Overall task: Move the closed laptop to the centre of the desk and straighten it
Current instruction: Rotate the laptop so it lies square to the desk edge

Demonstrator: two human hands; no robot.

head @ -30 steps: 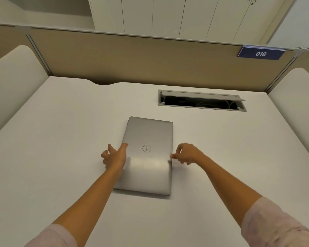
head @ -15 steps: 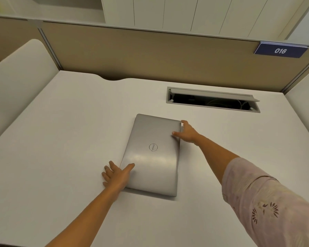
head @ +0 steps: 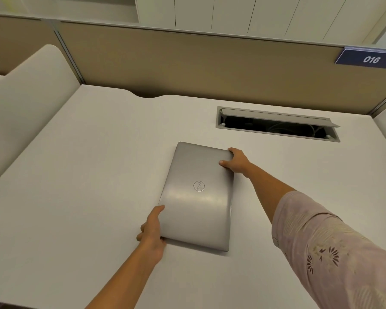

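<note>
A closed silver laptop [head: 198,195] with a round logo lies flat on the white desk [head: 87,175], near its middle, its long side running away from me and turned slightly clockwise. My left hand [head: 152,230] grips its near left corner, thumb on the lid and fingers along the left edge. My right hand [head: 236,162] holds the far right corner, with fingers curled over the back edge and the thumb on the lid.
An open cable hatch [head: 276,124] with a raised flap is cut into the desk behind and right of the laptop. A beige partition [head: 187,63] with a blue "016" sign [head: 369,59] closes the back. White side panels [head: 27,103] flank the desk.
My right hand went from the laptop's right edge up to its far right corner. My left hand slid down to the near left corner. The laptop has barely turned.
</note>
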